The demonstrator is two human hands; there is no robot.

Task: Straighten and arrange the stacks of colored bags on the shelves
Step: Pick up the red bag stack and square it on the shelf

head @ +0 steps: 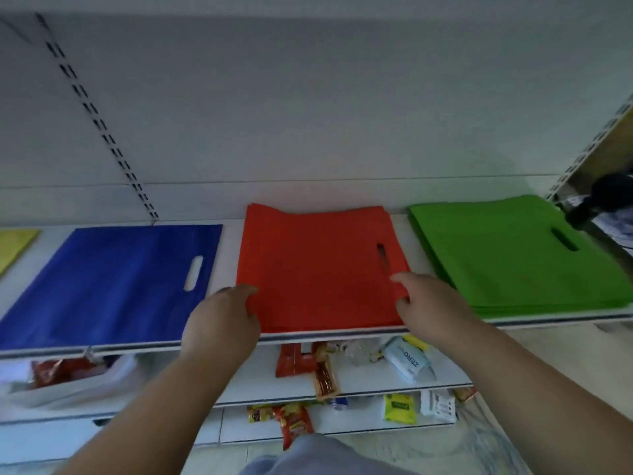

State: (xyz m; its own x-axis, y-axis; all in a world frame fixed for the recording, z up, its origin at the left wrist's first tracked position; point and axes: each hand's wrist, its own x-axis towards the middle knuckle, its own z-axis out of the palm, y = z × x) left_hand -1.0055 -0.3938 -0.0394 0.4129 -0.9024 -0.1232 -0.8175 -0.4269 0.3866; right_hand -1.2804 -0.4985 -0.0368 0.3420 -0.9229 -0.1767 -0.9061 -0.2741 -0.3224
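Head camera, looking forward-down, close to shelf [342,335].

White shelf [342,334]: yellow bags [15,245] far left, then blue bags [109,282], red bags [318,269], green bags [520,255] right.

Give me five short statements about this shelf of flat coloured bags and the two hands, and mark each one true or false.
1. Both hands hold the stack of flat red fabric bags. True: the left hand grips its left edge, the right hand its right edge.
2. The stack of flat green fabric bags lies left of the red stack. False: it lies to the right.
3. The flat blue fabric bag has a cut-out handle slot. True.
4. The red stack lies on the floor. False: it lies on the white metal shelf.
5. Snack packets lie on the lower shelves. True.
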